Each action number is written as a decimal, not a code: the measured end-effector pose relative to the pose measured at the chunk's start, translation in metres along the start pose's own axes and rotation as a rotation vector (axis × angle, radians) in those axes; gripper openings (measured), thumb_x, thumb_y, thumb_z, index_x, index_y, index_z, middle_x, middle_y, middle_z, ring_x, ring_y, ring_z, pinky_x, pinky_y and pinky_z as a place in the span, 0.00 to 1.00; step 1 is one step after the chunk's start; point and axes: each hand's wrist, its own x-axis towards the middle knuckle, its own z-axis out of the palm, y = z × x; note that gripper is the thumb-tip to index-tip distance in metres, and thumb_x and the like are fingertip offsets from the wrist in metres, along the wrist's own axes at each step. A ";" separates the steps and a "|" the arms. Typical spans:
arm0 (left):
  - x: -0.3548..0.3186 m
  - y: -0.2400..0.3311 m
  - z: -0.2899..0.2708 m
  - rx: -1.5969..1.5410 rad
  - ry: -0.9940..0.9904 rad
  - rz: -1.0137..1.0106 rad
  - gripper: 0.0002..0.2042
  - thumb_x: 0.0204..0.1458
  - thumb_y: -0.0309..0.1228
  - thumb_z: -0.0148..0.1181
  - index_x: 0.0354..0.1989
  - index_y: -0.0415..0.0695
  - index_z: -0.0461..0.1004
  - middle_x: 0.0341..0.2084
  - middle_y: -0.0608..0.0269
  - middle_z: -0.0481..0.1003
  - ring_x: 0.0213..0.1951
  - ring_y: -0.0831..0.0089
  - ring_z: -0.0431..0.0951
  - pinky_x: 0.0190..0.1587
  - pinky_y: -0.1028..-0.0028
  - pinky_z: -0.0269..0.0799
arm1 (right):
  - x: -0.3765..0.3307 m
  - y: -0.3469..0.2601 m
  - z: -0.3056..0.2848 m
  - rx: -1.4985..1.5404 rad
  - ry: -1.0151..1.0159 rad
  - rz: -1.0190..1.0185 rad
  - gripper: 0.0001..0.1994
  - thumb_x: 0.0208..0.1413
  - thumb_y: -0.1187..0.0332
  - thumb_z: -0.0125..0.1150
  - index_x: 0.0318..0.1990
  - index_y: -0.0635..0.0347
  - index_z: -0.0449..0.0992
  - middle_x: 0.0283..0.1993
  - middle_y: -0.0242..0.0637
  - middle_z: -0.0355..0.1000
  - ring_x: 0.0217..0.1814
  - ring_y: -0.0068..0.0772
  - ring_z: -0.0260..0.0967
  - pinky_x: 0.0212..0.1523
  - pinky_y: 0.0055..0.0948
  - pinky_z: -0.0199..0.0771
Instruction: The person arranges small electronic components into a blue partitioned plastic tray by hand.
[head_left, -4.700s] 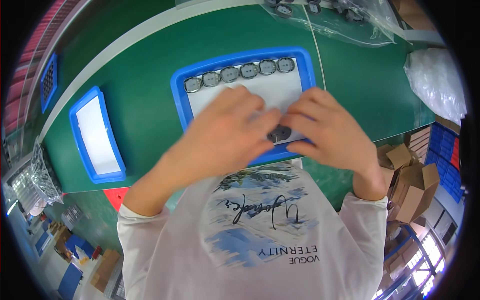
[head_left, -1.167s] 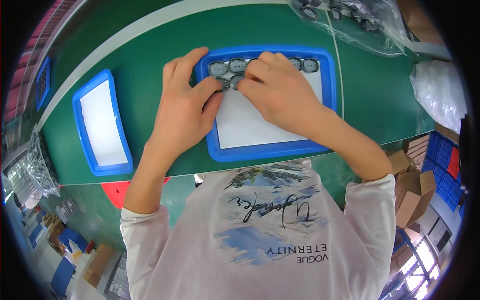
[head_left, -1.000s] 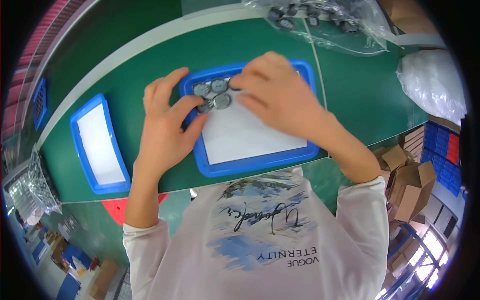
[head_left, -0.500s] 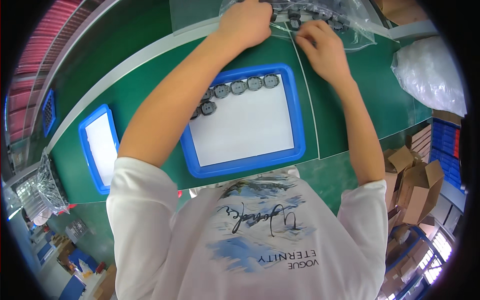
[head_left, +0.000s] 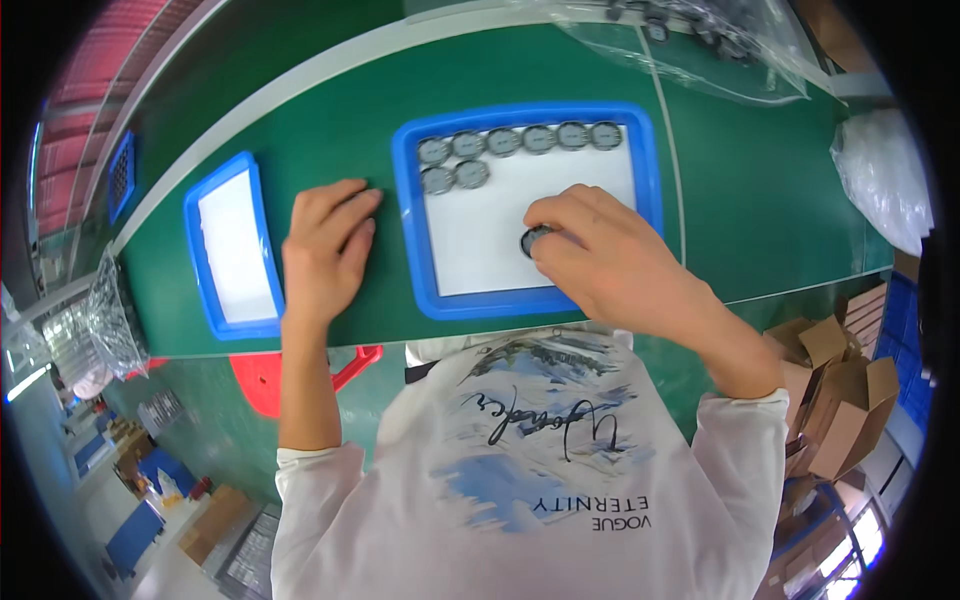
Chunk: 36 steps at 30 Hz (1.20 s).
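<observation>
Grey part (head_left: 533, 242) pinched in right grip (head_left: 605, 250) over mostly bare white sheet (head_left: 475, 240); left grip (head_left: 325, 245) narrowly parted beside tray rim (head_left: 411, 215).

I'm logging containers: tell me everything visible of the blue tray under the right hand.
The blue tray is shallow, rectangular, apparently plastic, and lies on the green table. A white sheet lines it, bearing eight grey parts: six along the far edge, two nearer, at left. The right hand holds another part near the middle.

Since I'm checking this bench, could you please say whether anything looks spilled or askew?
Nothing stands out: the grey parts lie in two rows in the larger blue tray; the right hand holds another part. Small damage wouldn't show.
</observation>
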 end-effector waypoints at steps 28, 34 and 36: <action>0.003 0.036 0.038 0.065 0.065 0.178 0.08 0.39 0.22 0.67 0.30 0.43 0.83 0.54 0.53 0.73 0.55 0.49 0.67 0.56 0.55 0.64 | 0.038 0.011 0.041 -0.119 0.054 0.026 0.05 0.49 0.74 0.68 0.32 0.56 0.77 0.32 0.34 0.70 0.35 0.39 0.71 0.34 0.37 0.72; 0.010 0.035 0.029 0.013 0.090 0.154 0.11 0.41 0.23 0.70 0.36 0.44 0.83 0.54 0.56 0.74 0.56 0.50 0.68 0.58 0.57 0.66 | 0.043 0.017 0.030 -0.093 0.080 -0.005 0.07 0.49 0.73 0.70 0.37 0.57 0.80 0.35 0.36 0.73 0.36 0.41 0.73 0.37 0.36 0.75; 0.005 0.027 0.010 0.010 0.125 0.127 0.13 0.41 0.22 0.71 0.39 0.44 0.83 0.52 0.56 0.76 0.54 0.51 0.72 0.56 0.58 0.71 | 0.038 0.023 0.010 -0.055 0.152 0.070 0.08 0.51 0.73 0.70 0.39 0.58 0.80 0.36 0.37 0.74 0.37 0.39 0.74 0.38 0.35 0.75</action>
